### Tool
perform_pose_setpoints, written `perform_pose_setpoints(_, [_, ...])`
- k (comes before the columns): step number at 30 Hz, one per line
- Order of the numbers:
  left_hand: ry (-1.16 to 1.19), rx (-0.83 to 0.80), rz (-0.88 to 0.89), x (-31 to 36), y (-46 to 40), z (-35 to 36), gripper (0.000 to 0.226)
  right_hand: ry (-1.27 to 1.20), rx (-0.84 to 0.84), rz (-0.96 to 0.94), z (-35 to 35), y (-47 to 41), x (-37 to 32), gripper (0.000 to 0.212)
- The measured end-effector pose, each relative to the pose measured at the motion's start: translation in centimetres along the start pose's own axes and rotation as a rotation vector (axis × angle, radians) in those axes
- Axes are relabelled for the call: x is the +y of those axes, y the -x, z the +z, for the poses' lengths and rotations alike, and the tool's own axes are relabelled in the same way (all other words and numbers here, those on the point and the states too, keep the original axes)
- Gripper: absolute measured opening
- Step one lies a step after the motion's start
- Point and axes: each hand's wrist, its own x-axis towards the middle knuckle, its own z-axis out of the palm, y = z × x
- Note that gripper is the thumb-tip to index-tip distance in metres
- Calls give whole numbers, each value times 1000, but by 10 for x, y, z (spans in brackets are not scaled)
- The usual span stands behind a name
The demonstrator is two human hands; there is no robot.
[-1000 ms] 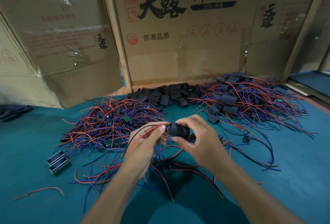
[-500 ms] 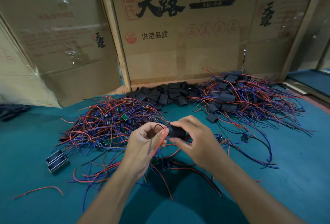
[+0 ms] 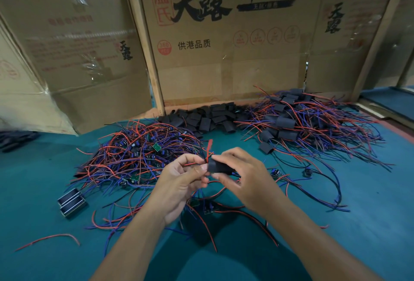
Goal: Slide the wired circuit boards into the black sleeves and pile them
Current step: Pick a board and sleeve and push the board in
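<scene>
A black sleeve (image 3: pixel 220 167) is held above the teal surface (image 3: pixel 369 224) at the middle of the view, pinched in the grip of the right hand (image 3: pixel 244 176) between thumb below and fingers above. Red and black wires (image 3: pixel 208 149) stick out of the sleeve's left end — they are pinched there by the curled fingers of the left hand (image 3: pixel 182 182), whose fingertips touch the sleeve's mouth; the circuit board itself cannot be seen, being either inside the sleeve or hidden by the fingers. Behind and to the left of the hands a tangled heap of unsleeved wired boards (image 3: pixel 139 157) is spread on the surface, small green boards showing among red, blue and black leads. At the back, against the cardboard, a pile of empty black sleeves (image 3: pixel 210 118) is gathered. To the right of it the pile of finished, sleeved boards (image 3: pixel 298 124) is laid, with wires fanning outward. A few loose boards with leads (image 3: pixel 209 208) lie just under the hands, and a single red wire (image 3: pixel 48 239) lies apart at the lower left. Two small metal-framed blocks (image 3: pixel 72 202) rest side by side left of the hands. Printed cardboard boxes (image 3: pixel 224 34) are propped upright along the back edge.
</scene>
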Motion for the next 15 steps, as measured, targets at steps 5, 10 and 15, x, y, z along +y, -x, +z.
perform_pose_setpoints(5, [72,4,-123,0,0,3,14,-7,-34,-27,0,2,-1,36])
perform_pose_setpoints(10, [79,10,-184,-2,0,3,11,48,-79,-52,5,3,1,37])
perform_pose_setpoints(15, [94,15,-214,-4,-1,4,16,92,-115,-34,7,3,3,32])
